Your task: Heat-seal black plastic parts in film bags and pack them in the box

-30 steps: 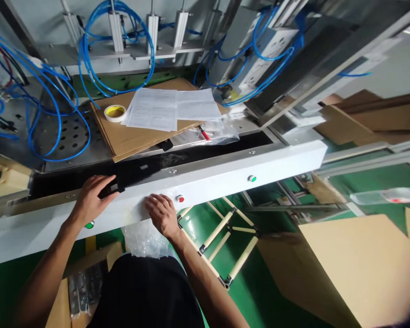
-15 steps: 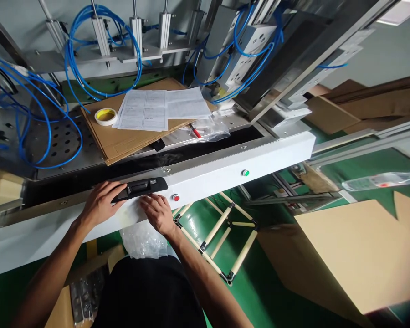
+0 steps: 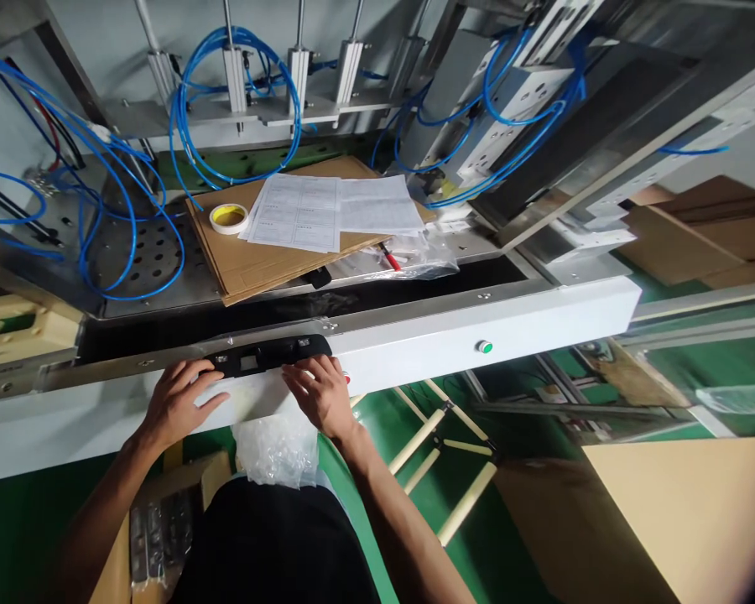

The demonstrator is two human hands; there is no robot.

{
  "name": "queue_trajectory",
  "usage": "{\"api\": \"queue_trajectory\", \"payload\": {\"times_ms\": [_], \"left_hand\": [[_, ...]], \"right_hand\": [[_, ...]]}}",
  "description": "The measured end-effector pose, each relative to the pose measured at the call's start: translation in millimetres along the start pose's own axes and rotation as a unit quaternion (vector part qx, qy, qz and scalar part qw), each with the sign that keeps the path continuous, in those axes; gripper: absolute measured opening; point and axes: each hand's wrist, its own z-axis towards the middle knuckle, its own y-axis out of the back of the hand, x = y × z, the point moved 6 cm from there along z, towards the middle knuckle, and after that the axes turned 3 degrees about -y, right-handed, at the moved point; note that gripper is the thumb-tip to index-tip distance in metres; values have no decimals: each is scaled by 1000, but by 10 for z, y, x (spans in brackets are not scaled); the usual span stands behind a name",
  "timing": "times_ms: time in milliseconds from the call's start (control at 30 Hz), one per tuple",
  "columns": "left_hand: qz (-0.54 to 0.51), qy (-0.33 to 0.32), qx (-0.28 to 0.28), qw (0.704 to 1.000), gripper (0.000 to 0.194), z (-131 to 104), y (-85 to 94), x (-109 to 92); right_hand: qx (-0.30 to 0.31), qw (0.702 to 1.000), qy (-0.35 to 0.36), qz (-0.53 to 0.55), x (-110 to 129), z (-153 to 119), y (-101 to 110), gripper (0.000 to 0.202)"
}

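Black plastic trim panel along the top edge of the white front beam, near the red button. With left hand half open, fingertips on the panel's left end, thumb spread apart below. With right hand curled at the near right edge; impossible to tell whether gripping. Apparently at the step of positioning; for next move, probably needing even support at both ends.

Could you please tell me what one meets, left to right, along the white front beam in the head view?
Bare left hand → long black plastic part → bare right hand → round green push button.
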Motion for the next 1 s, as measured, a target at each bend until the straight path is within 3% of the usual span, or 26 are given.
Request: {"api": "queue_trajectory", "payload": {"times_ms": [67,167,333,433,533,600,700,833,1000], "left_hand": [[-22,37,-26,999,8,-45,33,79],[-65,90,-49,993,11,-23,7,221],[-31,132,-98,986,16,1,-89,378],[39,164,-172,971,12,-81,-45,349],[155,187,-258,935,12,-168,61,108],[175,139,-206,953,27,-93,-22,-138],[152,44,-30,987,47,101,-342,-410],[161,57,95,981,61,267,-598,-297],[155,52,160,973,57,303,-572,-143]], "right_hand": [[21,1000,-4,0,-45,108,27,20],[40,999,-29,3,-126,256,58,21],[82,996,-30,9,-177,435,45,21],[106,994,-29,-8,-190,507,4,21],[120,991,-27,-48,-176,553,-47,24],[124,989,-25,-74,-157,568,-83,25],[126,986,-27,-101,-146,577,-131,28],[135,985,-25,-103,-156,581,-142,29],[81,993,-14,-82,-46,470,57,33]]}}
